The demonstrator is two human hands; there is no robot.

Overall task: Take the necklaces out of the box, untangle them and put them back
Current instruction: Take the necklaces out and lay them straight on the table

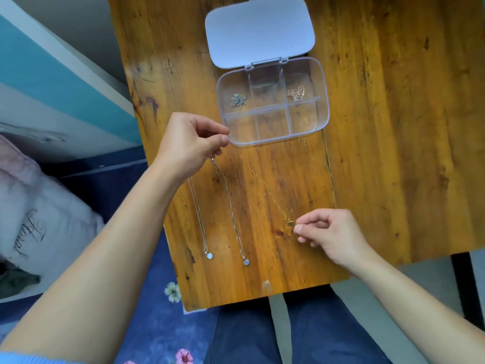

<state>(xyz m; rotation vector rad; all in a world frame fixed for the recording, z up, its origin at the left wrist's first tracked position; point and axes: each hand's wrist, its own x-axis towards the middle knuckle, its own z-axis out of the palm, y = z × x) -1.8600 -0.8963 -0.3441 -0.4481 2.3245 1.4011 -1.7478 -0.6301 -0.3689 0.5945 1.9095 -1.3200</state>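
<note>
Head view: clear compartment box (273,139) sits open on wooden table (393,127), white lid (259,30) folded back flat behind it. Tangled silver chain (238,100) in the top-left compartment, tangled gold chain (296,93) in the top-right one; other compartments look bare. Left hand (189,143) pinches the upper end of a thin gold necklace (267,187) just beside the box's near-left corner. Right hand (333,235) pinches the lower end at its small round pendant (290,224), chain stretched diagonally between them. Two silver necklaces lie straight on the table, side by side, apart: left silver necklace (199,219), right silver necklace (233,214), pendants toward the near edge.
</note>
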